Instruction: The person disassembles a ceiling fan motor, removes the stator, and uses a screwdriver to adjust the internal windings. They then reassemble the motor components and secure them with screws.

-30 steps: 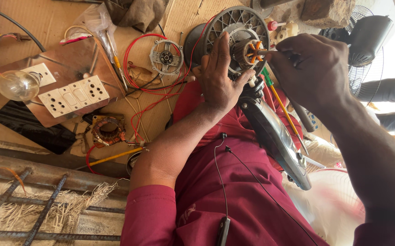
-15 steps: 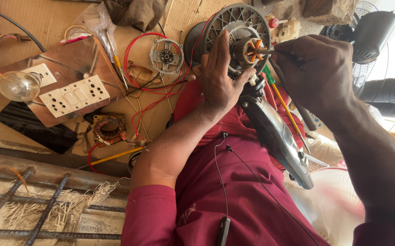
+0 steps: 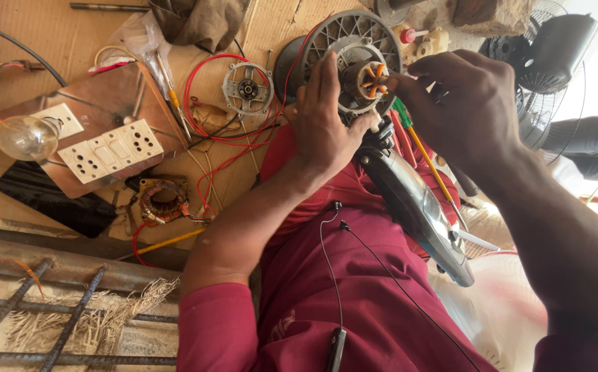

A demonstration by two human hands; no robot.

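My left hand presses flat against the round grey fan motor housing, steadying it on my lap. At the housing's centre sits the copper and orange wound core. My right hand is closed right beside that core, fingertips pinched at its edge; what they pinch is hidden. A screwdriver with a green and yellow shaft pokes out below my right hand. A grey curved fan stand arm runs down across my maroon clothing.
A wooden board with a bulb and white switch sockets lies at left. Red wires, a small round motor cover and a copper coil lie on the cardboard. A black fan stands at top right.
Both hands stay on the motor with only small shifts. My right hand's fingers have worked slightly closer to the orange core.
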